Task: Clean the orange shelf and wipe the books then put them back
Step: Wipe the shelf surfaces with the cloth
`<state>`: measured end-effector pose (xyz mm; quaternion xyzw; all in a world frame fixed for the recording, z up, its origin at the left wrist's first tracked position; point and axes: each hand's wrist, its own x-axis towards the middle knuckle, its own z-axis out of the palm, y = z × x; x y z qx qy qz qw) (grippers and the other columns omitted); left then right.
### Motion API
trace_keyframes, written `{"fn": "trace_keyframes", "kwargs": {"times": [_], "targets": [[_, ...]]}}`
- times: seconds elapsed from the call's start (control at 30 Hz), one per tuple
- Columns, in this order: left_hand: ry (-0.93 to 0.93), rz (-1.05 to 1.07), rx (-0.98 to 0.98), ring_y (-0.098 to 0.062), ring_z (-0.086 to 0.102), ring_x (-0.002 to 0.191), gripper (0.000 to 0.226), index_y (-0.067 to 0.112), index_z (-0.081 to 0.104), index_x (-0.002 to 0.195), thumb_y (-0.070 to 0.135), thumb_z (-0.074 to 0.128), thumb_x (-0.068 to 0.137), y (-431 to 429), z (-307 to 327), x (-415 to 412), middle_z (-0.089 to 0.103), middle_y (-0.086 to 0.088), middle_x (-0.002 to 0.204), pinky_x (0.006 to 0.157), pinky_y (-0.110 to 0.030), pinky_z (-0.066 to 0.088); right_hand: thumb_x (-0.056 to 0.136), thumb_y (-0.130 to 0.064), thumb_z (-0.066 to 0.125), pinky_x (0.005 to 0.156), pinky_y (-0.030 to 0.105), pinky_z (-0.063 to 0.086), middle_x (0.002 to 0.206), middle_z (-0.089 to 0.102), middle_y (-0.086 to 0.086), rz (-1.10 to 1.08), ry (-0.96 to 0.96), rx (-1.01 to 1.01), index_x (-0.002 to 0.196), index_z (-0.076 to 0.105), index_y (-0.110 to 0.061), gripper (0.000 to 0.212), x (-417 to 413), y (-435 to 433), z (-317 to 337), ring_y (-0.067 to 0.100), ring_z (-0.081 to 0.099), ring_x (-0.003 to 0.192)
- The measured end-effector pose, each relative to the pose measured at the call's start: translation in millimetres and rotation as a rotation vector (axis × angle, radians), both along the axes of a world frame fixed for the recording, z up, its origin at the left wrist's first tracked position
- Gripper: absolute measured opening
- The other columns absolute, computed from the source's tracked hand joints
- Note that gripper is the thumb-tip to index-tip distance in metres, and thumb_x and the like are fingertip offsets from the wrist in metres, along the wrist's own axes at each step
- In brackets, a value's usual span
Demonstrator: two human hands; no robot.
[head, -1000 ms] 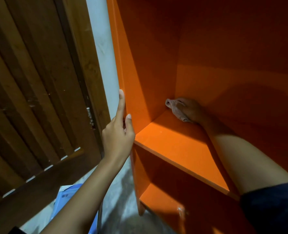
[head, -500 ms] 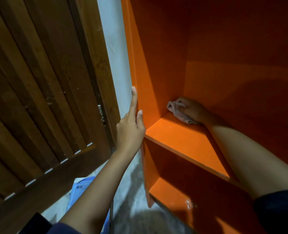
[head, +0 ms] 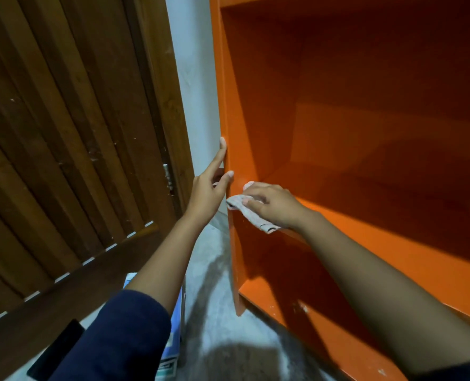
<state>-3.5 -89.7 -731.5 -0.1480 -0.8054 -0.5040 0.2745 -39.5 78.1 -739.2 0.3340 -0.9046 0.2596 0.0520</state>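
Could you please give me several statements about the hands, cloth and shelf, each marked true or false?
1. The right hand presses a cloth at the front left corner of the orange shelf board. True.
2. The left hand holds a book. False: it rests on the shelf's left side panel.
3. Books fill the compartment being wiped. False: none show there.
4. A wooden door stands left of the shelf. True.
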Motion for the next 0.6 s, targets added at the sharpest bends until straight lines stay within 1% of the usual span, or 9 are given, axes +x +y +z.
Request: {"fn": "trace_keyframes", "kwargs": {"times": [0.1, 0.2, 0.27, 0.37, 0.4, 0.47, 0.5, 0.53, 0.6], "targets": [[-0.024, 0.002, 0.003, -0.020, 0.063, 0.085, 0.066, 0.043, 0.009, 0.144, 0.018, 0.049, 0.098, -1.4, 0.2, -1.8, 0.065, -0.005, 0.096, 0.085, -0.036, 0.056, 0.096, -0.030, 0.049, 0.094, 0.033, 0.037, 0.130, 0.056, -0.004, 0.072, 0.025, 0.029, 0.118, 0.062, -0.023, 0.027, 10.3, -3.9, -0.7, 0.019, 0.047, 0.123], [-0.013, 0.019, 0.009, -0.008, 0.060, 0.072, 0.065, 0.040, 0.010, 0.145, 0.016, 0.049, 0.098, 0.0, -1.6, -2.6, 0.063, -0.003, 0.082, 0.076, -0.029, 0.055, 0.095, -0.028, 0.050, 0.092, 0.039, 0.043, 0.122, 0.060, -0.006, 0.126, 0.057, 0.092, 0.113, 0.064, -0.024, 0.023, 20.7, -2.7, -2.3, 0.019, 0.052, 0.117], [-0.013, 0.029, 0.023, -0.008, 0.061, 0.077, 0.064, 0.045, 0.010, 0.142, 0.018, 0.048, 0.098, 2.1, -1.7, -2.5, 0.066, -0.007, 0.091, 0.081, -0.028, 0.056, 0.095, -0.026, 0.050, 0.090, 0.038, 0.044, 0.116, 0.063, -0.006, 0.182, 0.046, 0.100, 0.107, 0.066, -0.021, 0.020, 32.0, 2.2, -1.0, 0.017, 0.054, 0.113], [-0.039, 0.069, 0.050, -0.003, 0.060, 0.085, 0.062, 0.043, 0.010, 0.144, 0.018, 0.046, 0.099, 6.7, -1.3, -0.5, 0.063, -0.003, 0.106, 0.080, -0.016, 0.053, 0.095, -0.021, 0.052, 0.090, 0.026, 0.043, 0.109, 0.067, -0.001, 0.201, -0.043, -0.073, 0.103, 0.068, -0.011, 0.020, 55.1, 23.2, 0.2, 0.011, 0.057, 0.107], [-0.039, 0.089, 0.045, -0.004, 0.059, 0.083, 0.062, 0.041, 0.010, 0.145, 0.018, 0.046, 0.100, 9.0, -0.8, 0.9, 0.060, 0.000, 0.105, 0.077, -0.013, 0.051, 0.095, -0.018, 0.053, 0.087, 0.019, 0.041, 0.106, 0.067, 0.000, 0.166, -0.042, -0.138, 0.102, 0.069, -0.009, 0.019, 63.0, 34.2, 1.0, 0.009, 0.057, 0.104], [-0.045, 0.112, 0.048, -0.010, 0.060, 0.087, 0.062, 0.038, 0.011, 0.148, 0.019, 0.045, 0.100, 12.3, -0.2, 2.1, 0.058, 0.001, 0.106, 0.078, -0.017, 0.050, 0.093, -0.013, 0.054, 0.082, 0.007, 0.036, 0.101, 0.066, 0.000, 0.032, 0.038, -0.256, 0.101, 0.070, -0.007, 0.018, 77.3, 59.0, 2.4, 0.009, 0.057, 0.100], [-0.052, 0.113, 0.050, -0.011, 0.060, 0.091, 0.061, 0.037, 0.011, 0.148, 0.019, 0.044, 0.100, 13.6, 0.2, 3.2, 0.056, 0.002, 0.110, 0.081, -0.020, 0.051, 0.093, -0.013, 0.054, 0.080, 0.007, 0.036, 0.100, 0.065, -0.001, -0.055, 0.098, -0.287, 0.101, 0.069, -0.008, 0.018, 84.1, 71.2, 3.3, 0.012, 0.058, 0.099], [-0.060, 0.119, 0.049, -0.012, 0.059, 0.094, 0.061, 0.038, 0.011, 0.148, 0.019, 0.044, 0.100, 14.4, 0.3, 3.7, 0.055, 0.002, 0.113, 0.084, -0.024, 0.051, 0.093, -0.015, 0.053, 0.076, 0.013, 0.038, 0.099, 0.065, -0.001, -0.144, 0.144, -0.279, 0.101, 0.069, -0.009, 0.018, 88.8, 82.4, 2.5, 0.016, 0.058, 0.097], [-0.076, 0.137, 0.048, -0.016, 0.060, 0.099, 0.062, 0.040, 0.010, 0.148, 0.020, 0.044, 0.100, 15.0, 1.0, 4.0, 0.057, -0.002, 0.118, 0.089, -0.031, 0.052, 0.095, -0.023, 0.049, 0.073, 0.027, 0.039, 0.104, 0.065, 0.000, -0.277, 0.145, -0.143, 0.106, 0.066, -0.017, 0.021, 98.3, 95.4, -1.1, 0.023, 0.057, 0.097]]}}
